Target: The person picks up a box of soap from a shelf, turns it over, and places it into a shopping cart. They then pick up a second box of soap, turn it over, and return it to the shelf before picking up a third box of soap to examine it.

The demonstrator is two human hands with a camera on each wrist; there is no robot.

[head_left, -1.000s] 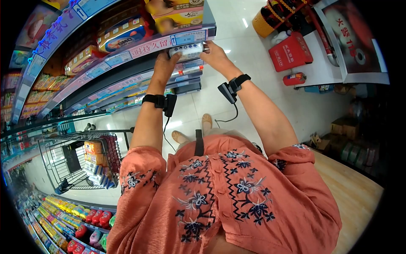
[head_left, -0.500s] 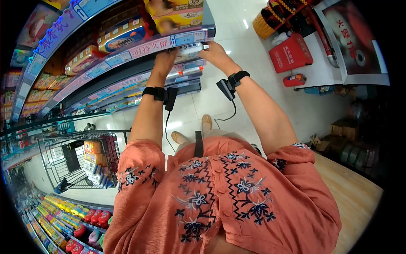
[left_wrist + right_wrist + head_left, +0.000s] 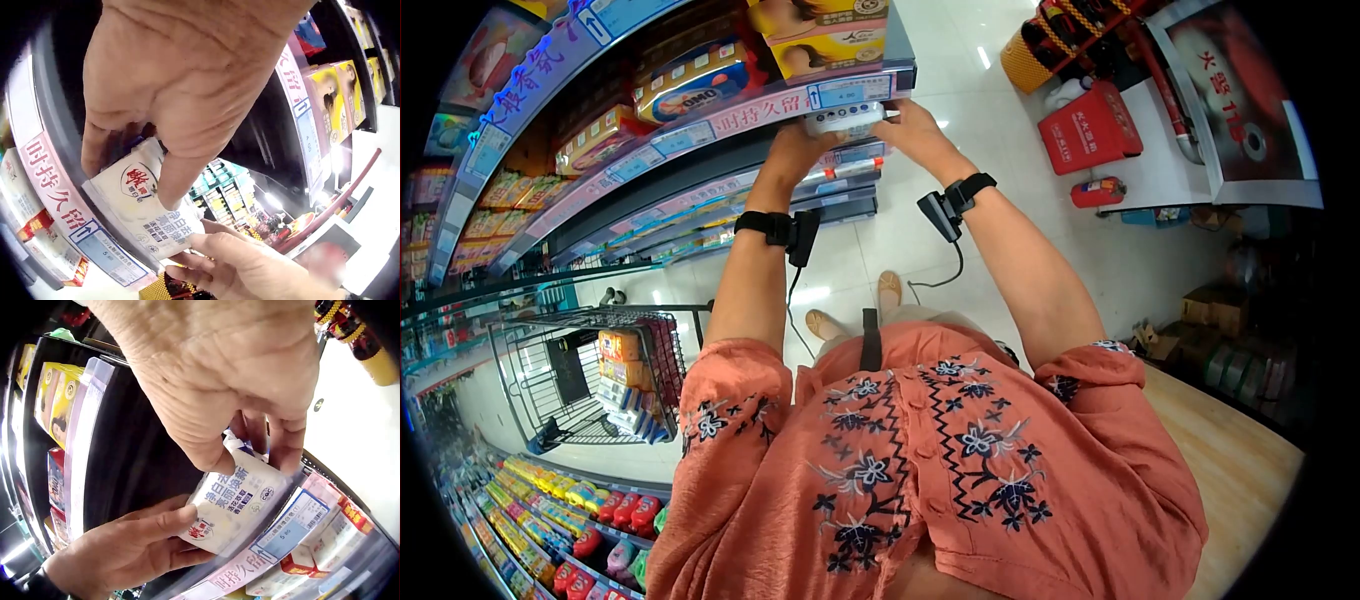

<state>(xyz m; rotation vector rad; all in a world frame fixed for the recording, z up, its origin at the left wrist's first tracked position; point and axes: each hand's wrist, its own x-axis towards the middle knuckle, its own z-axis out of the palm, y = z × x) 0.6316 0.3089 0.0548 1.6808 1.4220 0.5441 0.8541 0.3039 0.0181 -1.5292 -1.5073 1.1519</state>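
Note:
A white pack of laundry soap [image 3: 850, 118] with blue and red print sits between both hands at the edge of a shelf. In the left wrist view, my left hand [image 3: 175, 81] grips one end of the soap pack [image 3: 134, 187], thumb across its printed face. My right hand [image 3: 922, 135] holds the other end; in the right wrist view its thumb and fingers [image 3: 284, 450] pinch the wrapper there. The left hand [image 3: 134, 544] shows below, its thumb on the red logo. Part of the pack's back is hidden by the fingers.
Price labels [image 3: 847, 93] run along the shelf edge above the pack. More white soap packs [image 3: 340, 540] stand on a lower shelf, and yellow boxes [image 3: 835, 50] above. A loaded shopping cart [image 3: 590, 385] is at left. A red box [image 3: 1090, 128] stands at right.
The soap pack has shifted slightly and shows more of its side than half a second ago. The left thumb, earlier across the pack's near side, is now lower. Both arms stay nearly in place.

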